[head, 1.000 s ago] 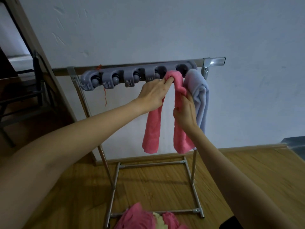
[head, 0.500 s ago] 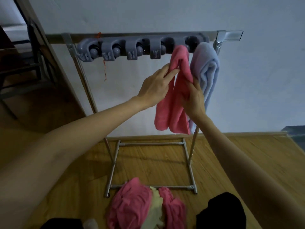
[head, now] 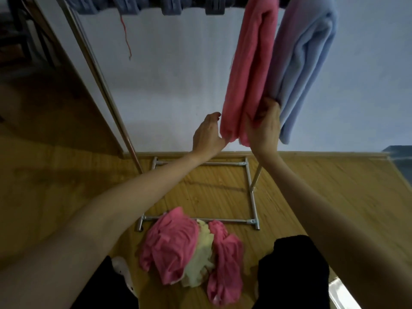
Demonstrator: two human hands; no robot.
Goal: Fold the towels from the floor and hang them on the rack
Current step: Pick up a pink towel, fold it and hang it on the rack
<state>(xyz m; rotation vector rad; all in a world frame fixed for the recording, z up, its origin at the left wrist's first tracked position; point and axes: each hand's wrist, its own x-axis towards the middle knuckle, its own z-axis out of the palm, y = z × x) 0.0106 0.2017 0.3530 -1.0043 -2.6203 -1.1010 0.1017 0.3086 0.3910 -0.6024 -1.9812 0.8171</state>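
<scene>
A folded pink towel point(head: 249, 70) hangs from the grey clip bar point(head: 169, 5) of the metal rack point(head: 252, 192), beside a pale blue towel point(head: 310, 63). My right hand point(head: 263, 130) grips the lower right part of the pink towel, fingers tucked between it and the blue one. My left hand point(head: 207, 134) is at the towel's lower left edge with relaxed fingers, touching it at most lightly. On the floor below lies a heap of pink towels point(head: 171, 244) with a pale yellow one point(head: 200, 259) among them.
The rack's base frame rests on the wooden floor point(head: 323, 197) against a white wall point(head: 178, 85). A slanted metal pole point(head: 100, 81) and a wooden door frame stand at left. Dark-clothed legs point(head: 292, 270) show at the bottom.
Both hands slid down the pink towel from near the bar to its lower end. The view tilted down, so the rack top sits at the frame's upper edge and more of the floor heap shows.
</scene>
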